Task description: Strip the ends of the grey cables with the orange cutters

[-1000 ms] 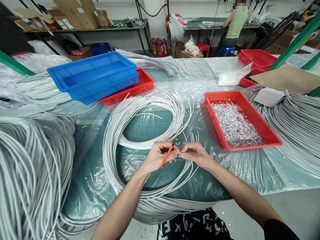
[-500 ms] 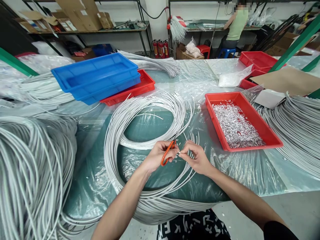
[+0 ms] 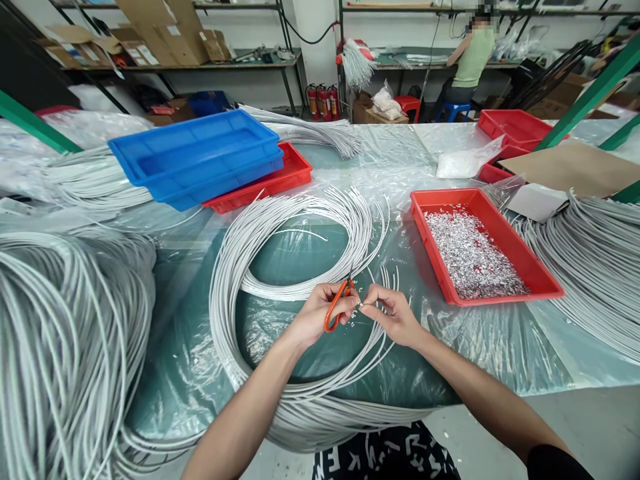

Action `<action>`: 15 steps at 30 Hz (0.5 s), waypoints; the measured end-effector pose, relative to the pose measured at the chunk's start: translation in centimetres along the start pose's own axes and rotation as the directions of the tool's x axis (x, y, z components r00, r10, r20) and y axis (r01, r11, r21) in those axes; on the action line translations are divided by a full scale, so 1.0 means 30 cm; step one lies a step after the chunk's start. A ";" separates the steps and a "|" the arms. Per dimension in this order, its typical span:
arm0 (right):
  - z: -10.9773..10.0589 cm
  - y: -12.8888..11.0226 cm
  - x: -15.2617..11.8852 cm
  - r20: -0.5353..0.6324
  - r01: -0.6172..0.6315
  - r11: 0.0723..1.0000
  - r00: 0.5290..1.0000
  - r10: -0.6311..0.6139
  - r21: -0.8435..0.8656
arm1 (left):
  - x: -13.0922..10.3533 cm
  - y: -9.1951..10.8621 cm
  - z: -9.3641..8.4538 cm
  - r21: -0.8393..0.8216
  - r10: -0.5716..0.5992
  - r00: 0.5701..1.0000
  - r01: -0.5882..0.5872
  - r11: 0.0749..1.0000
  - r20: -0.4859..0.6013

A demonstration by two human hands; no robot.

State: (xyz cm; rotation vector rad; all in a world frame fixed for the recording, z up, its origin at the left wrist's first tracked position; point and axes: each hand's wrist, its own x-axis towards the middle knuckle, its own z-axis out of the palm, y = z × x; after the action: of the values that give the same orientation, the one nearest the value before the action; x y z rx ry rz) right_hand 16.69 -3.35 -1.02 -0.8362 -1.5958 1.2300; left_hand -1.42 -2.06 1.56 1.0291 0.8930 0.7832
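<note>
Two bare hands meet over the middle of the tabletop [image 3: 320, 167], just in front of the person's body. The left hand [image 3: 316, 315] is closed around a pair of orange-handled scissors [image 3: 336, 305], fingers through the loops, the blade end pointing up and toward the other hand. The right hand [image 3: 395, 313] has its thumb and forefinger pressed together, pinching the end of a thin white cable [image 3: 361, 305] right at the scissor tips; whatever sits on that cable end is too small to make out. The two hands are almost touching.

Beneath them lies a large coil of white cables [image 3: 260, 233], looped on clear plastic sheeting [image 3: 480, 340] over a green surface, its near side hanging off the tabletop edge. To the right of the hands, near but apart, stands a red tray [image 3: 545, 283] holding a heap of small silvery metal bits [image 3: 467, 253]. Farther right is another bundle of grey-white cables [image 3: 600, 267], and at far left a thick mass of the same cables [image 3: 65, 333]. Behind the coil, two stacked blue trays [image 3: 200, 150] rest partly over a flat red tray [image 3: 295, 175]. More red trays [image 3: 515, 123], a clear bag [image 3: 463, 160] and a sheet of cardboard [image 3: 575, 167] sit at the back right. In the background another person [image 3: 470, 57] sits at a bench, facing away.
</note>
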 end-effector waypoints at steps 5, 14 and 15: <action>-0.005 -0.003 0.003 0.002 -0.029 1.000 1.000 0.029 0.000 | 0.005 0.019 -0.020 0.065 0.163 0.979 -0.156 0.986 -0.121; -0.004 0.014 0.005 -0.042 -0.072 0.997 0.997 0.071 -0.005 | 0.006 -0.005 -0.016 0.327 0.241 0.969 -0.209 0.922 -0.058; -0.004 0.015 0.006 -0.044 -0.074 0.997 0.996 0.074 -0.009 | 0.006 -0.012 -0.014 0.356 0.256 0.965 -0.222 0.907 -0.050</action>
State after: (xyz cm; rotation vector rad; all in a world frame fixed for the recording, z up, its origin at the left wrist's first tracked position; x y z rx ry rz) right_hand 16.74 -3.03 -1.39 -0.9295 -1.5496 1.2483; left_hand -1.68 -1.85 1.07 1.4449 1.0231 0.9052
